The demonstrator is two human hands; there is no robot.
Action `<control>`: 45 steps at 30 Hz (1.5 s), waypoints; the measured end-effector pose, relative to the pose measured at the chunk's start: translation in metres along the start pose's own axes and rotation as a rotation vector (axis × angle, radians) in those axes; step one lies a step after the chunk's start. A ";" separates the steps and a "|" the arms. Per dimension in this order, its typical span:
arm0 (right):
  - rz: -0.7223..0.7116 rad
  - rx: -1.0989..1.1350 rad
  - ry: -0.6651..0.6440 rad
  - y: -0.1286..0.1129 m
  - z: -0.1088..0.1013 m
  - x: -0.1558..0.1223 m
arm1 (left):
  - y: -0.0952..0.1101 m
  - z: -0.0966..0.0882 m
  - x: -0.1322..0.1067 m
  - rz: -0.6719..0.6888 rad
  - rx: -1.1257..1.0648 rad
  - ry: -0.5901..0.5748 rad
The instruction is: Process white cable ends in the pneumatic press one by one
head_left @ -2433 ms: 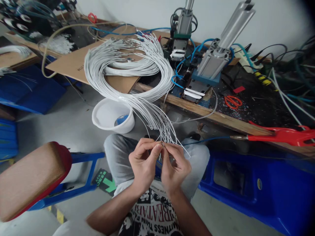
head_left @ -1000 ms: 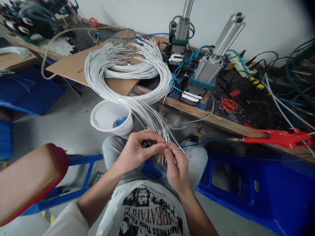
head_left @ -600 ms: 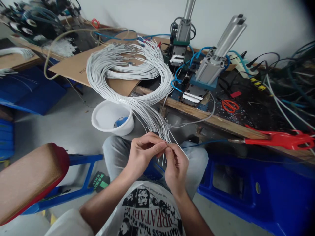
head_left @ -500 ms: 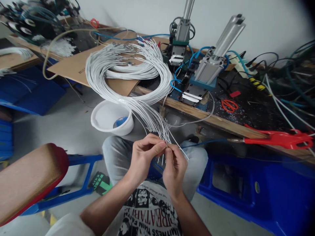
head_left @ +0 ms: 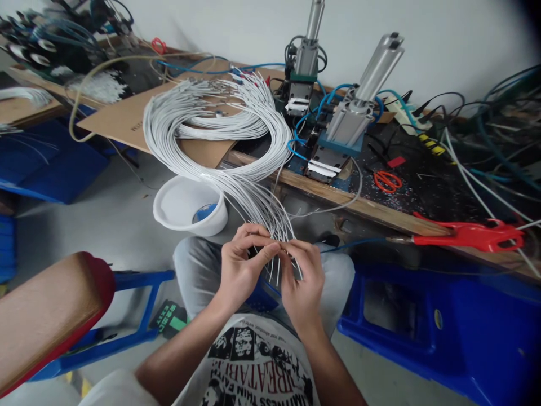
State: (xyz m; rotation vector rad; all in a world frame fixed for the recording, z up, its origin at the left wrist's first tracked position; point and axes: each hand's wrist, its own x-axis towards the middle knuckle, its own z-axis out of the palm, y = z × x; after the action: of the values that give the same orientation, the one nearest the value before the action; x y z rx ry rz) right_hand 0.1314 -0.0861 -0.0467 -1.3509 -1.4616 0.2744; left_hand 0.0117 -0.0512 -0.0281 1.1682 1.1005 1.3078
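A thick coil of white cables [head_left: 167,132] lies on a cardboard sheet at the bench edge, and its loose ends fan down over my lap. My left hand [head_left: 246,262] pinches at the cable ends with thumb and fingertips. Close against it, my right hand [head_left: 302,276] is also closed in a pinch on the strands. The fingertips of both hands meet among the wires, so exactly which strands they grip is hidden. Several free cable ends [head_left: 274,273] hang below the fingers.
Below the coil stands a white bucket [head_left: 190,211]. Two pneumatic presses [head_left: 344,127] stand on the bench, with orange-handled scissors [head_left: 387,181] to their right. A red air gun [head_left: 473,234] lies at the front edge. Blue plastic bins [head_left: 460,344] and a padded stool [head_left: 63,316] flank my legs.
My right hand's fingers have lifted and spread a little over the strands. A loose cable end that stuck out to the right is now drawn in closer. The view has shifted slightly.
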 end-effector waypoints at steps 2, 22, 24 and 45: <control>-0.015 0.009 -0.010 -0.001 -0.001 -0.001 | 0.001 0.001 0.000 0.013 0.019 -0.006; 0.097 0.096 0.168 -0.006 0.013 -0.011 | -0.002 0.033 -0.018 -0.191 -0.413 0.052; 0.129 0.129 0.168 -0.006 0.015 -0.012 | 0.001 0.032 -0.016 -0.270 -0.504 0.035; 0.530 0.561 0.095 -0.010 0.014 -0.010 | 0.001 0.029 -0.008 -0.591 -0.889 -0.217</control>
State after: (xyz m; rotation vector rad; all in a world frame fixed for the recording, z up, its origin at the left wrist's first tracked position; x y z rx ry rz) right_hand 0.1123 -0.0906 -0.0505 -1.2318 -0.8295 0.8789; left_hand 0.0401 -0.0588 -0.0242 0.2681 0.5172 0.9813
